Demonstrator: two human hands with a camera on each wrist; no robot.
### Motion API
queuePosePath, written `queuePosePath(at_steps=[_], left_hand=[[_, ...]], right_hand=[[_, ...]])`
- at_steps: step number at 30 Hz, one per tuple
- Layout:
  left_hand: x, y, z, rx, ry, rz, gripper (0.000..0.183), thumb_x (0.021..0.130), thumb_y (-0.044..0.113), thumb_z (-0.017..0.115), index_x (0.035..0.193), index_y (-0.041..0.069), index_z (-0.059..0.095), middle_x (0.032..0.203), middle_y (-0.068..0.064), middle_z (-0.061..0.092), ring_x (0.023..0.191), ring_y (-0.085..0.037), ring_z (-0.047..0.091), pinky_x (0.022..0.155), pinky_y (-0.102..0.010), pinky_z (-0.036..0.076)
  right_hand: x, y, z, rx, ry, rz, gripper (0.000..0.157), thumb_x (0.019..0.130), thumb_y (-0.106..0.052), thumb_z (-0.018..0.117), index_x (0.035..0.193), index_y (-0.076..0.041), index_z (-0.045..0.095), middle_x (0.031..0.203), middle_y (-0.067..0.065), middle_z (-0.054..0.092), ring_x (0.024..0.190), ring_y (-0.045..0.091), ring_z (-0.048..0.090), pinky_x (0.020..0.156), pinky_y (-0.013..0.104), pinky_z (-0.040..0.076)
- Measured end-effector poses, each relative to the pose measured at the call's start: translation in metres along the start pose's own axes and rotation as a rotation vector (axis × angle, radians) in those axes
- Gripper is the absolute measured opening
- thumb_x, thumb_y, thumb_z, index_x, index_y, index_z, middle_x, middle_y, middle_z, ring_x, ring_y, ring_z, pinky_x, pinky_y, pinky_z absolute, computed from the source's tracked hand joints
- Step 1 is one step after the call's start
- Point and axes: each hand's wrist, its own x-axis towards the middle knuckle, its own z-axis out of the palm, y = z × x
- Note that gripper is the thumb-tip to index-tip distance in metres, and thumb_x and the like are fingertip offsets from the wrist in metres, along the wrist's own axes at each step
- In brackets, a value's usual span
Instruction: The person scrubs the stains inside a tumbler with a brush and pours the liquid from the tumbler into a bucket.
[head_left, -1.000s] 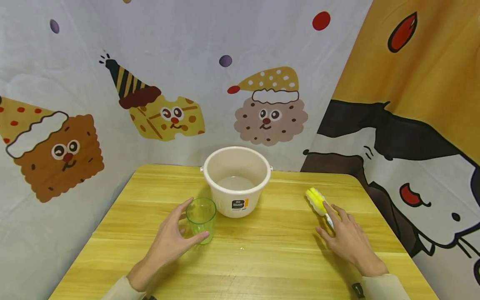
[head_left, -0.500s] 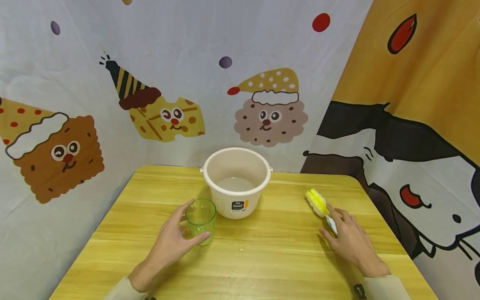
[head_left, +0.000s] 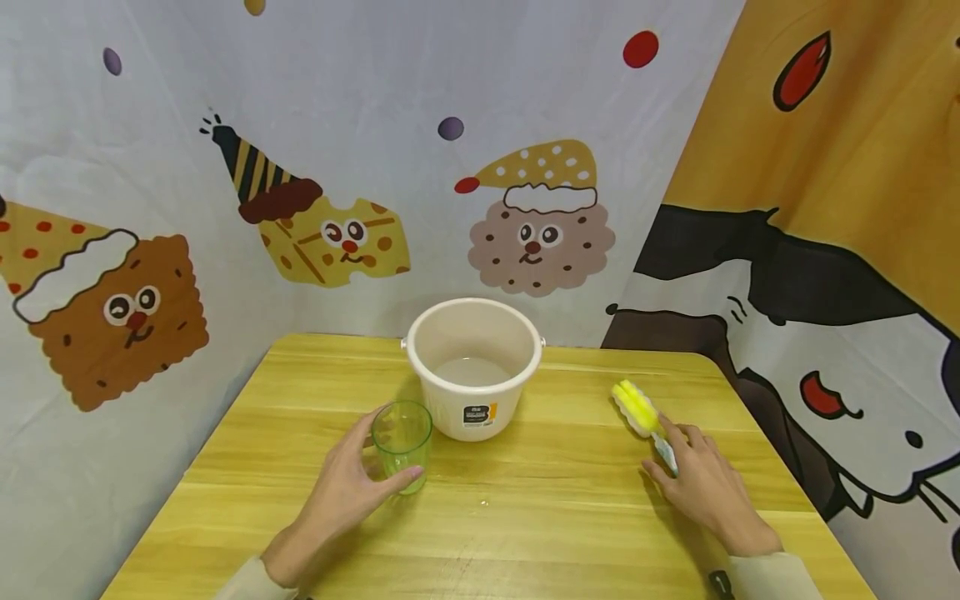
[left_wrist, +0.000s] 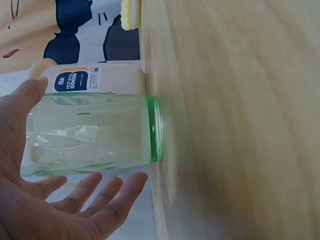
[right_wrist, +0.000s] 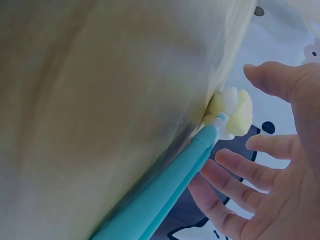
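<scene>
I see my left hand (head_left: 347, 485) spread around the green cup (head_left: 405, 440) — touching, I cannot tell — near the bucket (head_left: 444, 407); my right hand (head_left: 705, 485), fingers spread, hovers by the brush (head_left: 636, 410) on the table (head_left: 540, 533).

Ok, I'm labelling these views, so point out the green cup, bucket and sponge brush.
Green cup (left_wrist: 90, 132): left wrist view, on its side wall.
Bucket (head_left: 446, 408): head view, on its front wall.
Sponge brush (right_wrist: 171, 177): right wrist view, on its turquoise handle.

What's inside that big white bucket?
Inside the bucket, I see the far inner wall and a grayish bottom, maybe water; the front side hides the near inner part.
</scene>
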Motion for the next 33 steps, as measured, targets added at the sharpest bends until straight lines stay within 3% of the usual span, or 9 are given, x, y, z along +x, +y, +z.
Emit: queuePosePath(at_steps=[8,13,16,18,22,25,33], left_hand=[[0.002,0.0,0.002,-0.022,-0.018,-0.025,0.103,0.088,0.053,0.103,0.171,0.021,0.053,0.154,-0.012,0.075,0.139,-0.039,0.073,0.111,-0.068,0.064],[0.003,0.0,0.003,-0.04,-0.033,-0.039,0.102,0.088,0.053,0.103,0.171,0.021,0.053,0.154,-0.01,0.076,0.144,-0.039,0.072,0.12,-0.077,0.056],[0.003,0.001,0.004,-0.045,-0.041,-0.047,0.101,0.088,0.053,0.103,0.171,0.021,0.053,0.153,-0.009,0.076,0.143,-0.038,0.072,0.12,-0.075,0.057],[0.003,0.002,0.005,-0.047,-0.045,-0.052,0.101,0.088,0.052,0.103,0.17,0.021,0.053,0.152,-0.009,0.077,0.141,-0.037,0.074,0.117,-0.07,0.061],[0.005,0.003,0.005,-0.066,-0.058,-0.065,0.102,0.087,0.048,0.104,0.171,0.022,0.052,0.149,-0.009,0.078,0.135,-0.033,0.076,0.103,-0.048,0.07],[0.008,0.003,0.004,-0.082,-0.06,-0.073,0.102,0.087,0.046,0.105,0.17,0.021,0.053,0.147,-0.011,0.079,0.132,-0.032,0.077,0.092,-0.035,0.07],[0.007,0.003,0.005,-0.091,-0.071,-0.095,0.101,0.085,0.044,0.107,0.168,0.021,0.055,0.146,-0.01,0.079,0.13,-0.032,0.077,0.085,-0.029,0.069]], right_hand=[[0.0,0.002,0.0,0.006,-0.01,0.016,0.089,0.105,-0.04,0.087,0.172,0.005,0.047,0.148,0.041,0.064,0.122,0.059,0.07,0.08,0.071,0.065],[-0.001,0.004,0.0,0.015,-0.024,0.031,0.088,0.106,-0.04,0.086,0.17,0.006,0.049,0.146,0.04,0.065,0.116,0.054,0.072,0.072,0.064,0.065],[0.0,0.006,-0.001,0.014,-0.045,0.046,0.087,0.106,-0.041,0.085,0.17,0.006,0.049,0.145,0.04,0.065,0.113,0.051,0.073,0.07,0.062,0.064],[0.0,0.007,-0.001,0.014,-0.06,0.058,0.087,0.107,-0.041,0.085,0.17,0.006,0.049,0.145,0.039,0.065,0.11,0.047,0.074,0.069,0.061,0.064],[0.003,0.01,-0.002,0.02,-0.078,0.08,0.086,0.107,-0.041,0.085,0.169,0.006,0.049,0.142,0.037,0.066,0.102,0.038,0.072,0.067,0.055,0.061],[0.006,0.011,-0.003,0.021,-0.087,0.09,0.084,0.107,-0.041,0.084,0.167,0.007,0.051,0.139,0.034,0.067,0.098,0.034,0.071,0.067,0.053,0.061],[0.007,0.015,-0.004,0.029,-0.152,0.132,0.067,0.108,-0.034,0.083,0.156,0.008,0.062,0.13,0.03,0.07,0.099,0.037,0.074,0.072,0.058,0.063]])
